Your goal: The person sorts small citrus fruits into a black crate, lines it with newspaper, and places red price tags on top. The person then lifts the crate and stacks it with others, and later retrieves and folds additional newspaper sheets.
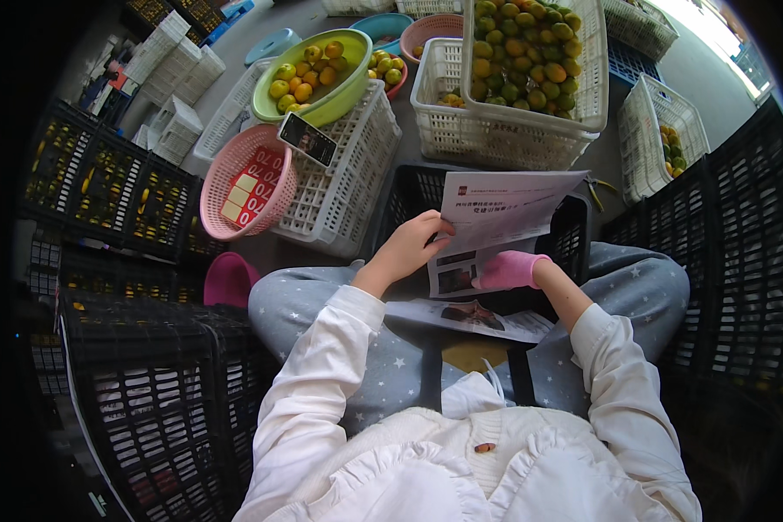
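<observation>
My bare left hand (417, 245) grips the left edge of a printed paper sheet (496, 209), which is raised over a black plastic crate (579, 222) in front of my crossed legs. My right hand (510, 269), in a pink glove, lies against a lower part of the paper; its fingertips are partly out of sight, so its hold cannot be told. Another printed sheet (473, 316) with a picture lies across the crate's near side, close to my lap. The inside of the crate is mostly hidden by the paper and my hands.
A phone (308, 139) leans between a green basin (365, 49) of citrus fruit and a pink basket (209, 186) holding red labels. White crates (509, 140) of fruit stand ahead. Pliers (597, 189) lie right of the black crate. Stacked black crates (150, 365) flank both sides.
</observation>
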`<state>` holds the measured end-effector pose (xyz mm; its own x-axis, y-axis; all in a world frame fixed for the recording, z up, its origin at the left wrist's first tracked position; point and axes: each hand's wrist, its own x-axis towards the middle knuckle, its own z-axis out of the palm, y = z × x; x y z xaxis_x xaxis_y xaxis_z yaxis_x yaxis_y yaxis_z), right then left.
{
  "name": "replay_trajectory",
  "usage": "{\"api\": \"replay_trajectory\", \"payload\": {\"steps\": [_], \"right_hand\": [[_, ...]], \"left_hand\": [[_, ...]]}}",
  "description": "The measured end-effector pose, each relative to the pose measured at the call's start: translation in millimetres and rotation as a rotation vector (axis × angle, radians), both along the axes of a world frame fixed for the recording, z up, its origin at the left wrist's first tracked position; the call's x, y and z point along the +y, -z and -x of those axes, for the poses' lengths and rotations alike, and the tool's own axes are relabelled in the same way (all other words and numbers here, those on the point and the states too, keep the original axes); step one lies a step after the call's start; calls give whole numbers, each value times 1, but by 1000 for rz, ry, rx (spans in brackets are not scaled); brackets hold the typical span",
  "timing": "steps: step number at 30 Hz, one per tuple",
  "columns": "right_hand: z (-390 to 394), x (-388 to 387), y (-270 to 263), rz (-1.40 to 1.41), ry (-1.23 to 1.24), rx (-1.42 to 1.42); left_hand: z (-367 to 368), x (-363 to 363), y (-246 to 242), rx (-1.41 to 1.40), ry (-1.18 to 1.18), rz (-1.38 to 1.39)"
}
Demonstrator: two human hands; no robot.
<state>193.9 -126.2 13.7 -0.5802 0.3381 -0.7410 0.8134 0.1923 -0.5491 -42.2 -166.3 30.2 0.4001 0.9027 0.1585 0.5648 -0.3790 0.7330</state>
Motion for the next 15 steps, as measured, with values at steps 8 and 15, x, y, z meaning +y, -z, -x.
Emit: {"api": "replay_trajectory", "payload": {"steps": [8, 15], "right_hand": [[-31, 33, -70, -422, 771, 527], [-1, 13, -69, -259, 630, 891]], "left_hand": [[-10, 21, -36, -819, -419, 48], [-30, 27, -33, -805, -423, 271]]}}
